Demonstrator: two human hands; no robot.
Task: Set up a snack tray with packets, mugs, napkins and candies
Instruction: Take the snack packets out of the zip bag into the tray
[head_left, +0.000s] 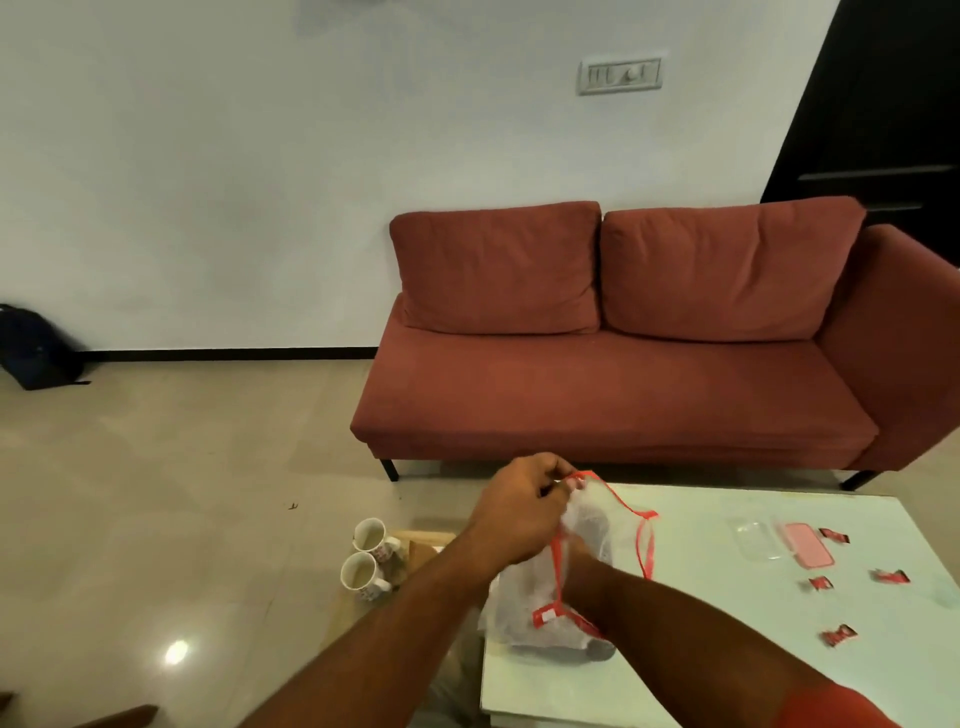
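While the red sofa stands against the white wall at the back, a low table with a pale glass top fills the near right part of the view. On the near left corner of this table lies a white mesh bag with red trim and red straps, its mouth pulled upward. The left hand is above the left edge of the table, closed in a pinch on the red rim of the mesh bag, and it lifts that rim up. The right hand goes inside the bag through the opening; the mesh covers its fingers, so I cannot tell how far they are open or if they hold anything. On the floor just beside the left edge of the table, two white mugs stand close together on a wooden tray, which is only partly visible. Near the far right corner of the table there is a clear plastic box and, touching it on the right, a pink lid. Four small candies in red wrappers lie scattered along the right edge, well apart from the bag.
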